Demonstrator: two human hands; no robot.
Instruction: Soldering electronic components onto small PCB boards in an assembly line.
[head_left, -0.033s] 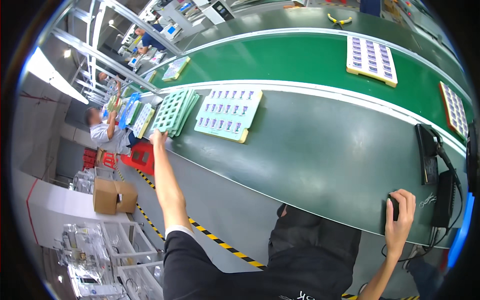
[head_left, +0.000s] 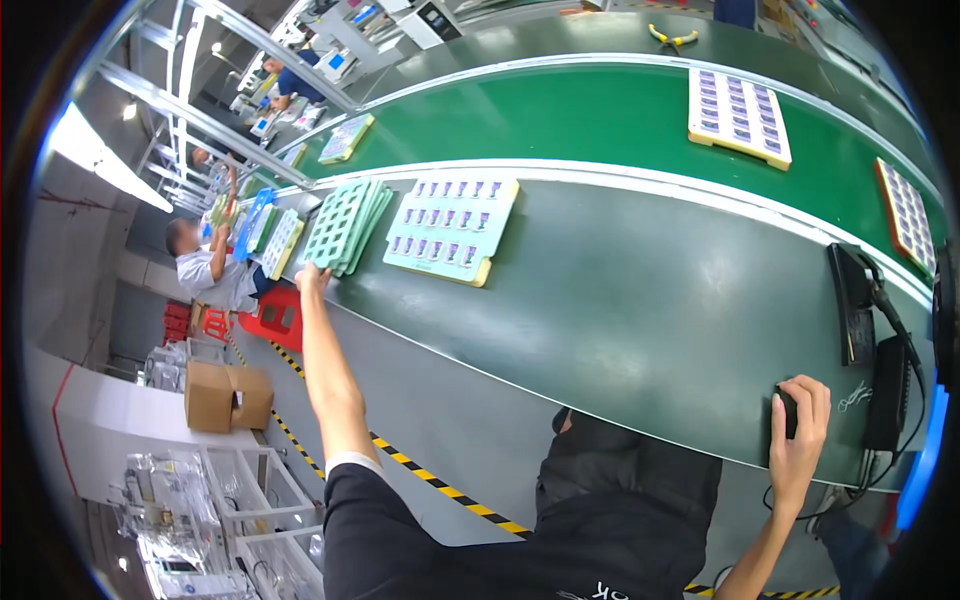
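Note:
My left hand (head_left: 314,276) reaches out at the far left to the near corner of a fanned stack of light green trays (head_left: 345,228) with square openings. Its fingers are closed on the edge of that stack; how many trays they hold cannot be seen. Just right of the stack lies a pale green tray (head_left: 447,230) with rows of small purple-printed pieces. At the right end of the bench, my right hand (head_left: 803,425) is wrapped round a small black object (head_left: 789,412) that looks like a computer mouse, partly hidden by the fingers.
Beyond the dark green bench (head_left: 620,300) runs a green conveyor belt (head_left: 560,115) carrying filled trays (head_left: 738,118). Black adapters with cables (head_left: 887,395) lie by my right hand. Yellow-handled pliers (head_left: 673,40) rest on the far side. A seated person (head_left: 215,265) works at left, near a red stool (head_left: 275,318).
The picture has shifted slightly, bringing the trays a little further left. Both hands keep their places on the tray stack and the black object.

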